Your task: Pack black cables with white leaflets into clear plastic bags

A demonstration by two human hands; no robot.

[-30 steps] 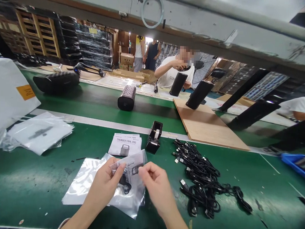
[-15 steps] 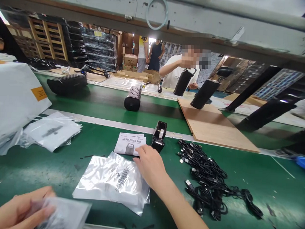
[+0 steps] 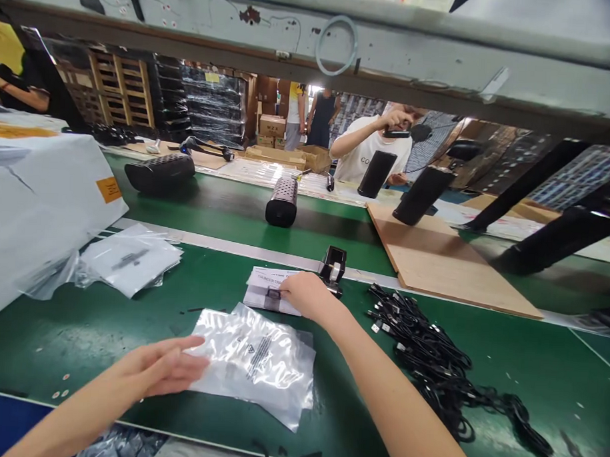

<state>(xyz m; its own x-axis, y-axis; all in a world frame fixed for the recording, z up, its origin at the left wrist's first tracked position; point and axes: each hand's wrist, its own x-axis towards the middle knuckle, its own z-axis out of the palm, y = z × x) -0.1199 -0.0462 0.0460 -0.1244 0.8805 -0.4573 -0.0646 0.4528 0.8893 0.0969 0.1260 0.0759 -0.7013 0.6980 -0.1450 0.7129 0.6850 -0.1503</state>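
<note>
My right hand (image 3: 310, 297) reaches onto a small stack of printed booklets (image 3: 262, 295) with THUNDERTRAIL lettering. Its fingers are closed at the right part of the top booklet; the thumb side is partly hidden. My left hand (image 3: 172, 369) is held out, fingers stretched and nothing in them, at the left edge of a pile of clear plastic bags (image 3: 257, 363). Just behind my right hand stands a black tape dispenser (image 3: 334, 264). To the right lies a tangle of black USB cables (image 3: 423, 346).
Filled clear bags (image 3: 134, 256) lie left, beside a large white bag (image 3: 50, 199). Black speakers (image 3: 282, 202) stand on the green belt, one on a wooden board (image 3: 454, 267). A co-worker (image 3: 373, 141) sits opposite, holding something dark. A metal beam (image 3: 415, 59) crosses overhead.
My left hand has let go of the plastic bag and moved right and up toward the bag pile. My right hand has closed on the top booklet. The view has shifted slightly left.
</note>
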